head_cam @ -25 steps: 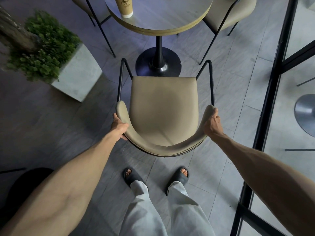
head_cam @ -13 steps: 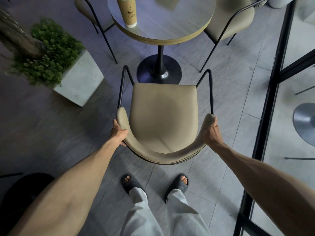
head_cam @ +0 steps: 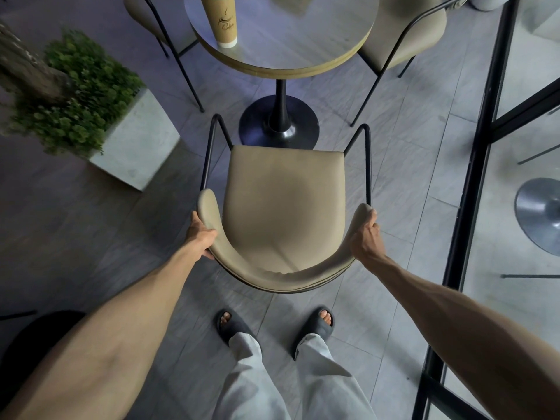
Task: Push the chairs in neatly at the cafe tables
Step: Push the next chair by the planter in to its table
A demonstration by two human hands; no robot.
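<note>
Chair: tan padded chair with thin black metal legs is standing just in front of the round grey table with a black post.
Left hand: fingers are curling round the backrest's left end, fingertips hidden underneath.
Right hand: fingers are wrapping tight round the right end.
Cut off: table's far side, tall brown paper cup's top.

A tall paper cup with a coffee logo stands upright near the left edge of the tabletop. Off to the left sits a pale concrete planter packed with small green foliage, a rough trunk leaning out of it (top out of frame). On the right, a black-framed glass partition rises from the grey tiled floor.
</note>
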